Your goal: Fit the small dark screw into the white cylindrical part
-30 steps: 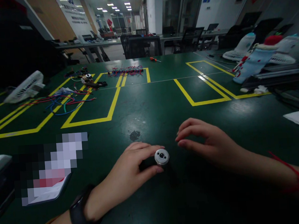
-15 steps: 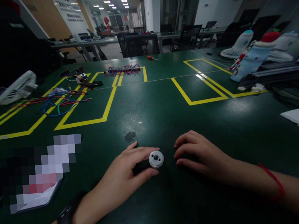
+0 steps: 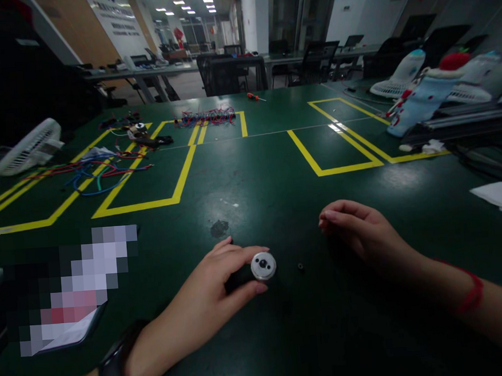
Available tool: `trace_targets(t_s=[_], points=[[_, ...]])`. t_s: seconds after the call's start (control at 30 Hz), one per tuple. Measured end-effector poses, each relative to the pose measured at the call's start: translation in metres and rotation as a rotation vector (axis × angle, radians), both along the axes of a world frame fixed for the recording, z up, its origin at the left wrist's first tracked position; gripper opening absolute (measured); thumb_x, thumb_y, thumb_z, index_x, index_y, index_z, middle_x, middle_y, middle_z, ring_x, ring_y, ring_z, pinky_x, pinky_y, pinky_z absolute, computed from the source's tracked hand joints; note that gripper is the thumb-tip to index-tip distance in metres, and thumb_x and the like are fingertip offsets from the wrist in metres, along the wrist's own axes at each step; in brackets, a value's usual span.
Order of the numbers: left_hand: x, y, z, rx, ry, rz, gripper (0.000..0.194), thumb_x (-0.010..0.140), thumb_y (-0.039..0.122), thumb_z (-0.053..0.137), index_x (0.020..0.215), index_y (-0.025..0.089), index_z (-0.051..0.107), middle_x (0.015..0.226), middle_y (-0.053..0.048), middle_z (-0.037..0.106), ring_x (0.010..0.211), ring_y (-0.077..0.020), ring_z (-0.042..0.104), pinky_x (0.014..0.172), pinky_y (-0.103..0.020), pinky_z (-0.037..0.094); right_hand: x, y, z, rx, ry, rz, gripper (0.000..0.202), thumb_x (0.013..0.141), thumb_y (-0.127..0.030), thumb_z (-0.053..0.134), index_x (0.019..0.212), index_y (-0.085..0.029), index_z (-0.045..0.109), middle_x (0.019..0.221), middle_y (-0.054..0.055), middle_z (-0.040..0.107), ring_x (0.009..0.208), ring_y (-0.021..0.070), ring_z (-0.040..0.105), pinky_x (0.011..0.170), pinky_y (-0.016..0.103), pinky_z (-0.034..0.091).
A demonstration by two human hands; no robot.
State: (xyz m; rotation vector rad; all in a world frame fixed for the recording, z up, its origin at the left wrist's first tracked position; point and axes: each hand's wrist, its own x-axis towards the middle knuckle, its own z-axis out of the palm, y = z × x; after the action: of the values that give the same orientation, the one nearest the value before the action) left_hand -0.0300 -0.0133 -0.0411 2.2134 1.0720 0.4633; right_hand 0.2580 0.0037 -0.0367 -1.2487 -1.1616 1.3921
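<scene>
Head view shows the left hand (image 3: 215, 288) lying low on the dark green surface (image 3: 277, 197), thumb and forefinger pinched around a small dark cylinder capped by a round silver metal disc (image 3: 263, 266); the disc faces the camera, with a dark hole at its middle. A black watch (image 3: 115, 372) sits on that wrist. Just to the right of the disc a tiny black part (image 3: 300, 266) lies alone on the surface, touching neither hand. The right hand (image 3: 361, 232) hovers beyond it, near but apart, fingers loosely curled and holding nothing that I can make out; a red band (image 3: 471, 298) circles its wrist. Yellow tape lines (image 3: 182, 181) mark out rectangles farther back. A tangle of coloured wires (image 3: 99, 170) and a white fan (image 3: 28, 147) lie at the far left, and a red-handled screwdriver (image 3: 255, 98) rests near the far edge.
</scene>
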Motion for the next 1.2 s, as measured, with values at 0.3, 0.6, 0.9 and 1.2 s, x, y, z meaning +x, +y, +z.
trace_targets(t_s=[0.3,0.6,0.9,1.2], points=[[0.001,-0.001,0.001,-0.012,0.003,-0.002,0.042,0.091,0.030,0.063,0.130,0.035,0.049,0.124,0.002,0.064,0.114,-0.0218,0.058,0.116,-0.052,0.016,-0.003,-0.004,0.003,-0.019,-0.010,0.058,0.015,0.080,-0.033,0.072,0.086,-0.020,0.068,0.079,0.001,0.066,0.074,0.0145,0.060,0.065,0.027,0.046],[0.001,-0.001,0.002,-0.010,0.012,-0.012,0.042,0.091,0.029,0.063,0.130,0.035,0.048,0.125,0.002,0.063,0.115,-0.0216,0.057,0.116,-0.052,0.016,-0.004,-0.005,0.007,0.090,-0.213,0.112,0.015,0.086,-0.035,0.064,0.089,-0.020,0.065,0.084,0.001,0.063,0.076,0.0153,0.059,0.068,0.029,0.048],[0.003,-0.002,0.002,0.025,-0.009,-0.006,0.037,0.090,0.028,0.062,0.125,0.032,0.052,0.123,-0.001,0.064,0.113,-0.0240,0.058,0.115,-0.055,0.018,-0.016,-0.016,0.005,0.568,-0.809,0.512,0.009,0.081,-0.022,0.068,0.090,-0.022,0.070,0.114,0.009,0.054,0.107,0.0258,0.053,0.089,0.044,0.048],[0.003,-0.003,-0.001,0.064,-0.036,-0.003,0.036,0.089,0.028,0.063,0.123,0.031,0.051,0.120,-0.001,0.064,0.115,-0.0242,0.056,0.115,-0.051,0.019,-0.058,-0.010,0.039,0.745,-0.677,0.425,0.009,0.084,-0.024,0.066,0.092,-0.022,0.069,0.114,0.008,0.054,0.104,0.0208,0.055,0.090,0.036,0.047]])
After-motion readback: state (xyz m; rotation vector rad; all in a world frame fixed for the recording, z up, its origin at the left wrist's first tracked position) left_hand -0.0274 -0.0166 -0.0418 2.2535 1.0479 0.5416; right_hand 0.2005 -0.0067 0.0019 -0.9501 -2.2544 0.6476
